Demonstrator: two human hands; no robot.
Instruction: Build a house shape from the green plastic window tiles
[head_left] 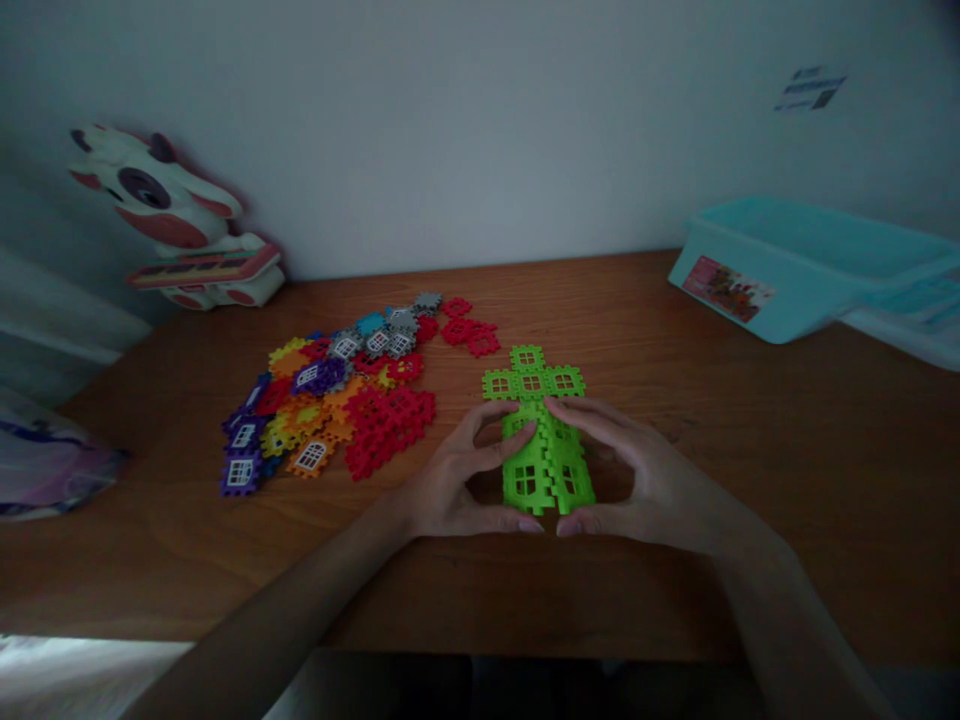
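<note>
A structure of green interlocking building tiles lies on the wooden table between my hands. Window openings show in its tiles, and a toothed seam runs down the middle of its near part. At its far end, more green tiles spread flat in a cross shape. My left hand grips the left side, index finger on top and thumb at the near edge. On the right side, my right hand holds the same structure, fingers at its far part and thumb at the near edge. The tiles' undersides are hidden.
Left of the structure is a pile of loose tiles in red, orange, yellow, purple and grey. A cow-shaped toy keyboard stands at back left, a turquoise bin at back right. A plastic bag sits at the left edge.
</note>
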